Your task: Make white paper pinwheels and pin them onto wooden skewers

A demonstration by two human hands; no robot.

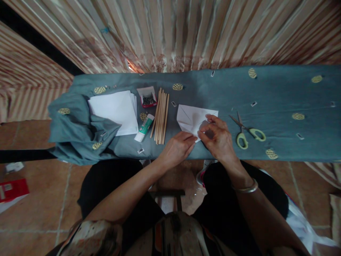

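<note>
A sheet of white paper [185, 113] with fold creases lies in front of me, its near part partly covered by my hands. My left hand [179, 148] has its fingers pressed together on the paper's near edge. On the right side, my right hand [217, 137] bends over the sheet, thumb and index finger pinching at its near corner while the other fingers rest above it. The fingertips of both hands almost meet there. Just right of my right hand lie open scissors [245, 130] with green handles, blades pointing away to the left.
Left of the paper lie several wooden sticks [160, 117], a glue stick [144, 128], an open small box [147, 97] of dark metal bits, and a stack of white paper [114, 112]. A green-grey cloth [282, 92] covers the narrow table, bunched up at left. A pleated curtain [186, 35] hangs behind.
</note>
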